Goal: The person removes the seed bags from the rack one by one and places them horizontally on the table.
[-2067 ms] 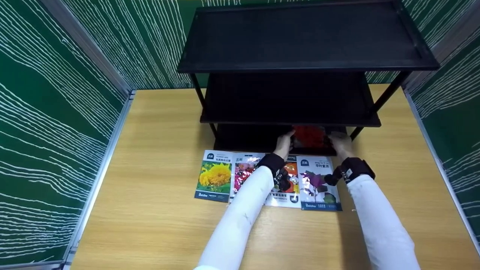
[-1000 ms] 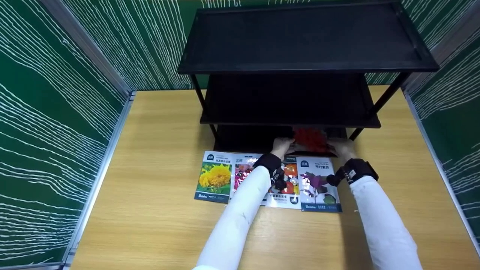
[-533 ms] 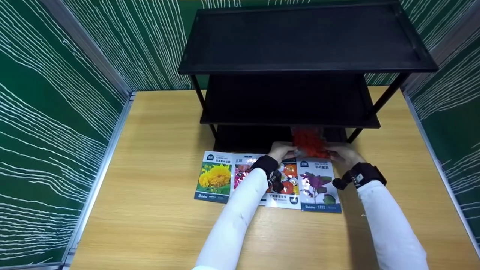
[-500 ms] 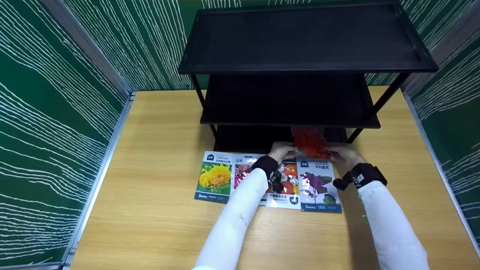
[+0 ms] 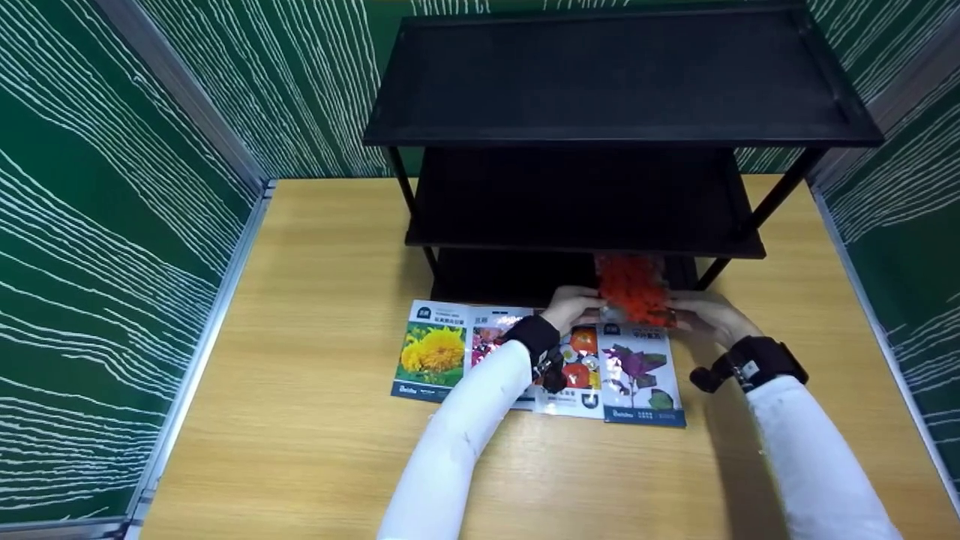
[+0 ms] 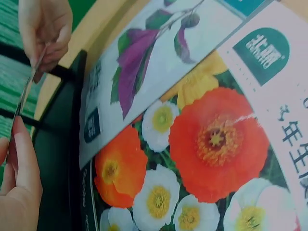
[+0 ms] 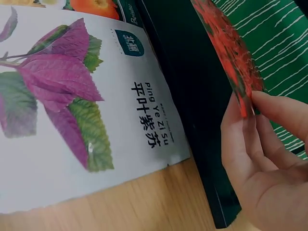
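Note:
A seed packet with red flowers (image 5: pixel 636 289) is held up at the front of the black rack's bottom shelf. My left hand (image 5: pixel 574 307) pinches its left edge, and my right hand (image 5: pixel 709 315) pinches the right edge between thumb and fingers. In the right wrist view the red packet (image 7: pixel 231 53) stands tilted above the shelf's rim. Edge-on, the same packet (image 6: pixel 25 91) spans both hands in the left wrist view. Beneath my hands lies a row of seed packets: a yellow-flower one (image 5: pixel 431 352), a pink-flower one (image 5: pixel 486 345), an orange-poppy one (image 5: pixel 581 367) and a purple-leaf one (image 5: pixel 637 375).
The black three-tier rack (image 5: pixel 622 75) stands at the back of the wooden table (image 5: pixel 300 420). Its middle shelf (image 5: pixel 577 199) overhangs the bottom shelf (image 5: pixel 510 274). Green walls with white lines (image 5: pixel 82 262) enclose the table on the left, back and right.
The red-flower packet has come forward and up, out from under the middle shelf, with both hands on it. My right hand has shifted right and toward me. The row of packets stays put.

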Tool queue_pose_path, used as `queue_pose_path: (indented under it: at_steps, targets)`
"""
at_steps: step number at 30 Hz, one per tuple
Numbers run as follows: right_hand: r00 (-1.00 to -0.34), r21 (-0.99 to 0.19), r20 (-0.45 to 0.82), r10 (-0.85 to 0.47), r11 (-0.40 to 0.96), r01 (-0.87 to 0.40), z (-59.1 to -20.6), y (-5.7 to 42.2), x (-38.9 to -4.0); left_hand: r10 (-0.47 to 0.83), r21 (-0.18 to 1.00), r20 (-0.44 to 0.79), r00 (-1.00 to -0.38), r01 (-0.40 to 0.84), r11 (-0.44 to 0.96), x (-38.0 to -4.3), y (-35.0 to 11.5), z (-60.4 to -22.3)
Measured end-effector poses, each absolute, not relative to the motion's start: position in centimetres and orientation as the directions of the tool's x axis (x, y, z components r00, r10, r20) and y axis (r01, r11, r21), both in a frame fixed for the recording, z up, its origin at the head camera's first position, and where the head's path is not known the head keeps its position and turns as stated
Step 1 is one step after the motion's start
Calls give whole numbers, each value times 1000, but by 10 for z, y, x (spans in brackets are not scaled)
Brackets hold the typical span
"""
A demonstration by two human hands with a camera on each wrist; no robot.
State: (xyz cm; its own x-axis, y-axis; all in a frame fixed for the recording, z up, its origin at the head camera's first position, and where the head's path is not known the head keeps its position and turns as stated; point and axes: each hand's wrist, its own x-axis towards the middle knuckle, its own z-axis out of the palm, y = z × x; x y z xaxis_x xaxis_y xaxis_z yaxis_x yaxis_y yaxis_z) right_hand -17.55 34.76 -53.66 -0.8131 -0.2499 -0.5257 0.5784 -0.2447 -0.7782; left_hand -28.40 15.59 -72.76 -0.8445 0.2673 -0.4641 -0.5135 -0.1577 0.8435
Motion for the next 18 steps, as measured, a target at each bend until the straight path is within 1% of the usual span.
queue_pose_path:
  at_steps: [1, 3, 7, 8, 10, 11, 14, 18]
  targets:
    - [-813, -779, -525, -252, -243, 578, -535, 348, -174, 268, 842, -474, -839, -521, -140, -279, 155, -718]
    - [-809, -774, -523, -268, -250, 582, -533, 349, -171, 307, 861, -422, -853, -483, -157, -265, 147, -698]
    - [-808, -773, -517, -284, -251, 583, -529, 353, -164, 309, 854, -448, -839, -504, -132, -222, 128, -609]
    - [-807, -775, -515, -289, -246, 582, -529, 355, -163, 322, 851, -441, -838, -505, -147, -213, 123, -592]
    - [-807, -778, -511, -295, -239, 580, -528, 357, -160, 321, 831, -485, -814, -543, -119, -194, 115, -551]
    - [-807, -780, -508, -301, -236, 579, -528, 358, -158, 334, 831, -481, -811, -543, -122, -187, 112, -539]
    - [-803, -789, -500, -325, -211, 577, -529, 363, -154, 390, 828, -468, -793, -547, -119, -175, 107, -523]
    - [-793, -799, -511, -332, -157, 580, -531, 371, -147, 426, 822, -458, -780, -554, -130, -173, 113, -537]
